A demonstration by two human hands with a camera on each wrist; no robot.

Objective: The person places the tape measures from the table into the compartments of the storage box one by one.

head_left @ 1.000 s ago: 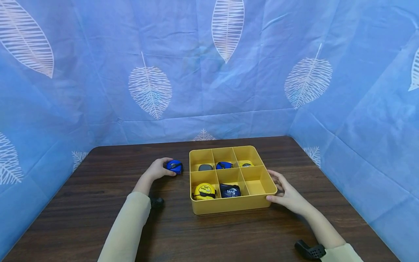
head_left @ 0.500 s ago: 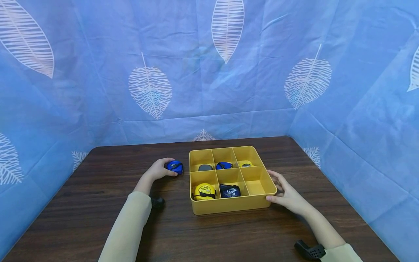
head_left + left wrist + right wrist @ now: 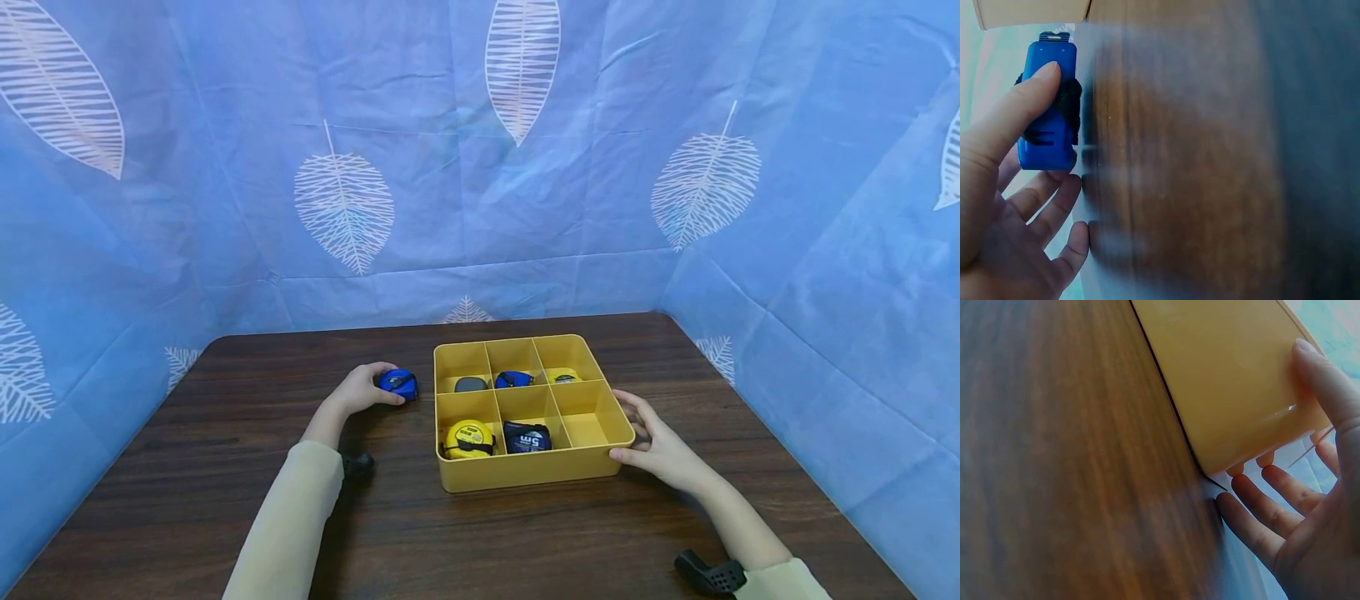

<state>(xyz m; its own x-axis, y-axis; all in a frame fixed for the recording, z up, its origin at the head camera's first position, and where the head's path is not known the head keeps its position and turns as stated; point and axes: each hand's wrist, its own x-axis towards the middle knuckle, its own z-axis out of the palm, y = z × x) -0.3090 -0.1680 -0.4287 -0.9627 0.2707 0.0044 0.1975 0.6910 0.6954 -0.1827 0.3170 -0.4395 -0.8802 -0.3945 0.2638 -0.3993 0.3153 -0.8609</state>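
Left of the yellow divided box (image 3: 532, 477), my left hand (image 3: 360, 388) holds a blue tape measure (image 3: 398, 383) low over the table. In the left wrist view, the thumb presses along the narrow side of this tape measure (image 3: 1038, 62), with a black strap round it and the other fingers behind. My right hand (image 3: 660, 450) grips the front right corner of the box, thumb on the front wall and fingers along the right side. Inside the front row lie a yellow tape measure (image 3: 469, 439) and a dark blue one marked 5m (image 3: 527, 437); the front right compartment is bare.
The back row holds a grey rounded thing (image 3: 471, 384), a blue tape measure (image 3: 513, 379) and a yellow one (image 3: 564, 376), each partly hidden by the divider. Blue leaf-patterned cloth (image 3: 450, 208) hangs behind and beside the dark wooden table (image 3: 487, 542).
My left hand and the blue tape measure have shifted very slightly left and towards me in the last half second. The box and my right hand have stayed in place.
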